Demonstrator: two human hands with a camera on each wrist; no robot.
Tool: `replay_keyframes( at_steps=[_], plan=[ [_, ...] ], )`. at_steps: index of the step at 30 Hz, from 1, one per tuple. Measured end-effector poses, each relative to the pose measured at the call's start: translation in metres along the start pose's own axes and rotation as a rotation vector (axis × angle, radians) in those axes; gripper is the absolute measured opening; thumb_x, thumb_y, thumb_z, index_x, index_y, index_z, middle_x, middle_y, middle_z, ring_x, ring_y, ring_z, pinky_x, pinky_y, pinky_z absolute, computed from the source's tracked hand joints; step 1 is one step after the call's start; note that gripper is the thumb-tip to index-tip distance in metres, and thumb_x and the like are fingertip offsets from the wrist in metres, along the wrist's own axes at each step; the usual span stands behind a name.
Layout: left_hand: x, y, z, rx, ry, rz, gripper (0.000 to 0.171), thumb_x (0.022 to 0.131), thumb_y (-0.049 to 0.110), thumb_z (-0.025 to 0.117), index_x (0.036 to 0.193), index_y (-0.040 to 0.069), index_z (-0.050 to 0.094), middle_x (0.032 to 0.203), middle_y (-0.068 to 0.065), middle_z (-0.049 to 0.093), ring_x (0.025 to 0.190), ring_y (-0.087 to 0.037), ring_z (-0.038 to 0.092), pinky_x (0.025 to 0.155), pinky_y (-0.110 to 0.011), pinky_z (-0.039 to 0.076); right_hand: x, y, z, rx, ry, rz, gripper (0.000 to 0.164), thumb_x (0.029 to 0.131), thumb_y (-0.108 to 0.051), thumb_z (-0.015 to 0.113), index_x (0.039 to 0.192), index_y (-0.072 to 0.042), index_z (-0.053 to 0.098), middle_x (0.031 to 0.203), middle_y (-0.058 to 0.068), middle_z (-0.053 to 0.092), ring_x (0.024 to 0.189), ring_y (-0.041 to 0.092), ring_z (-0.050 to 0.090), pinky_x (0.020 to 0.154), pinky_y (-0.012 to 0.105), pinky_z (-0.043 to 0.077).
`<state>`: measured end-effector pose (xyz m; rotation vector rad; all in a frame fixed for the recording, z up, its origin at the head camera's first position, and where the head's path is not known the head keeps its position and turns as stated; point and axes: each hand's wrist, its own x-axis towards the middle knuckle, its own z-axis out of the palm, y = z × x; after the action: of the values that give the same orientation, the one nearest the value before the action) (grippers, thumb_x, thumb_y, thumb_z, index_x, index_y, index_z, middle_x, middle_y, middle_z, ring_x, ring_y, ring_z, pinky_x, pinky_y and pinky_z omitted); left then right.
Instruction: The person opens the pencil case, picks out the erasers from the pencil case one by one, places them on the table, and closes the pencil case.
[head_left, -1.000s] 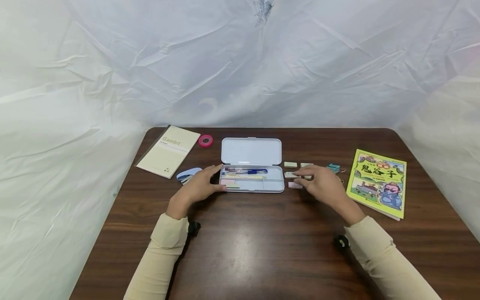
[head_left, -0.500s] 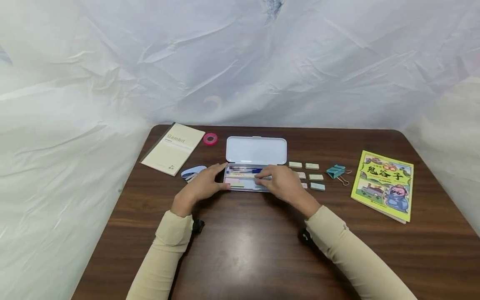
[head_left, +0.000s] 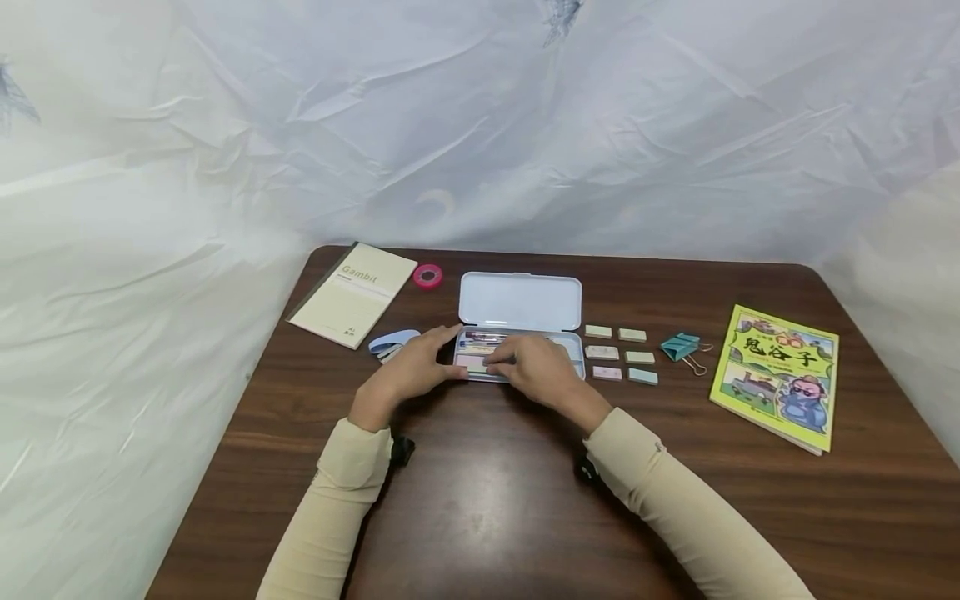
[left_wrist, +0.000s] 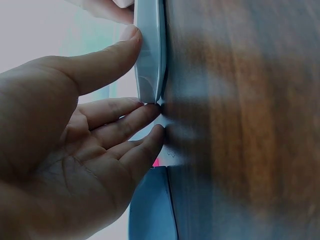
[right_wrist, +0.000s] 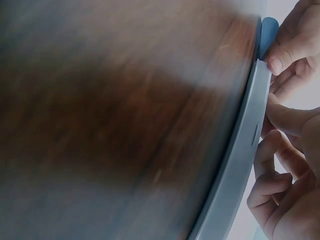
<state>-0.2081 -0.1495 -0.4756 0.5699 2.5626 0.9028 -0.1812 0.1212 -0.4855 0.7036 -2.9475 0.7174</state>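
Clearly “Gambit”, notebook [head_left: 352,295] near left hand [head_left: 411,364]

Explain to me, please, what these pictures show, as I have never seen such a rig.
There is no machine, only a person's two bare hands. The wide picture comes from a head camera; the other two from one on each wrist. The left hand grips one end of an open pencil case; the right hand reaches into it; I cannot tell whether it holds anything. On the table lie a notebook, a pink roll, a blue band, six small blocks, a teal binder clip and a yellow book.
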Motion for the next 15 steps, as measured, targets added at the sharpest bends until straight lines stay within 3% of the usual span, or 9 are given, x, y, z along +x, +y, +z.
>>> replay_keyframes(
  at_steps=[15],
  plan=[
    [0.0053, -0.0073, 0.0031, 0.006, 0.01, 0.017, 0.092, 0.104, 0.046, 0.086, 0.179, 0.018, 0.041, 0.183, -0.022, 0.042, 0.173, -0.042, 0.039, 0.143, -0.062, 0.033, 0.0046, -0.0087, 0.0009, -0.011, -0.057, 0.067, 0.011, 0.106, -0.04, 0.084, 0.115, -0.041, 0.092, 0.118, -0.016, 0.087, 0.106, 0.011, 0.081, 0.072, 0.039, 0.065]
  ],
)
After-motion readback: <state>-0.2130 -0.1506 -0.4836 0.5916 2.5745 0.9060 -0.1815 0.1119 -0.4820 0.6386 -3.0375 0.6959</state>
